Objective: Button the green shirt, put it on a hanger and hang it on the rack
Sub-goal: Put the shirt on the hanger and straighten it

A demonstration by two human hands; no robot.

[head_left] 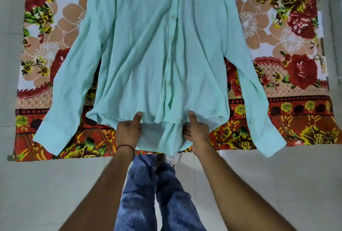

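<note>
Blue jeans and two bare forearms stretch over a pale tiled floor. Both hands are grasping: the left hand and the right hand each grip the lower hem of the green shirt, thumbs on top and fingers curled beneath. The shirt lies front up on a floral blanket, with its sleeves spread and its collar at the far end.
</note>
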